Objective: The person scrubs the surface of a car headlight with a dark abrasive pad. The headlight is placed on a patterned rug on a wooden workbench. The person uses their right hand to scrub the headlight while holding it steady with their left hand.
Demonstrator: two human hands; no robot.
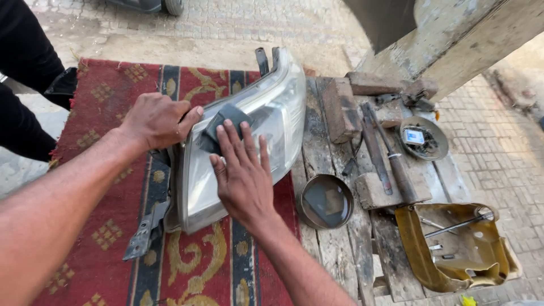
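**A:** What's the biggest thing here?

**B:** The red patterned rug (107, 226) spread over the surface, and on it a car headlamp (272, 107) lying lens up, running from about seven o'clock to one o'clock across the middle of the view.

**A:** And the hands?

**B:** The left hand (156, 120) grips the lamp's nine-o'clock edge, fingers curled over the rim. The right hand (243, 170) lies flat, fingers spread, pressing a small dark abrasive pad (224, 120) against the lens.

**A:** So which step is it?

**B:** Rubbing down the cloudy lens, I'd judge, near its upper half. The next stroke calls for steady flat pressure while the left keeps the lamp from sliding.

**A:** Anything beside it?

**B:** At three o'clock, bare wooden planks (328, 238) carry a round dish of dark liquid (326, 201), a hammer (396, 167) and a yellow container (453, 249).
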